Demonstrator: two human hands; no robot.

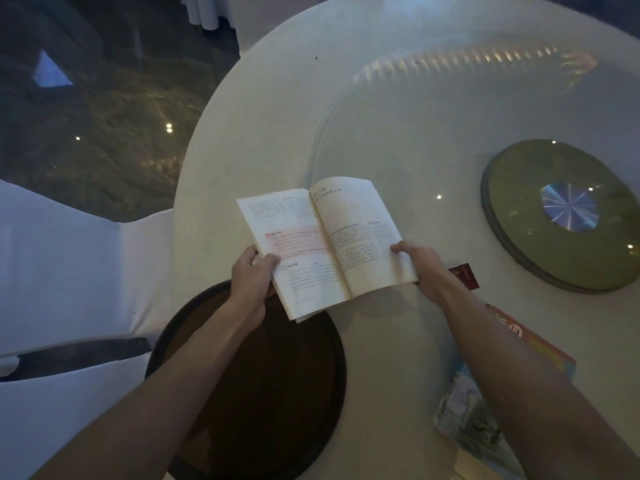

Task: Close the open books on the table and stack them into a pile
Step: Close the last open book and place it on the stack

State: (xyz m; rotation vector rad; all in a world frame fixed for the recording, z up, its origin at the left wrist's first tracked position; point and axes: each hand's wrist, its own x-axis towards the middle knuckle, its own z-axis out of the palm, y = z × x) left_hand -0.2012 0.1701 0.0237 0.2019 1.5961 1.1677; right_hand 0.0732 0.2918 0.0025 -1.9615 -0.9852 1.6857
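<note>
An open book [322,237] with printed pages and a pink box lies spread, lifted slightly over the white round table [263,116]. My left hand [251,273] grips its left edge, thumb on the page. My right hand [420,265] holds the right edge near the lower corner. A colourful book [540,344] lies at the right, partly hidden under my right forearm; I cannot tell whether it is open. A small red booklet [465,273] peeks out just behind my right wrist.
A dark round tray [277,393] sits at the table's near edge under my left forearm. A glass turntable [450,140] with a green hub [561,216] covers the table's middle. White-covered chairs [69,271] stand at the left over a dark marble floor.
</note>
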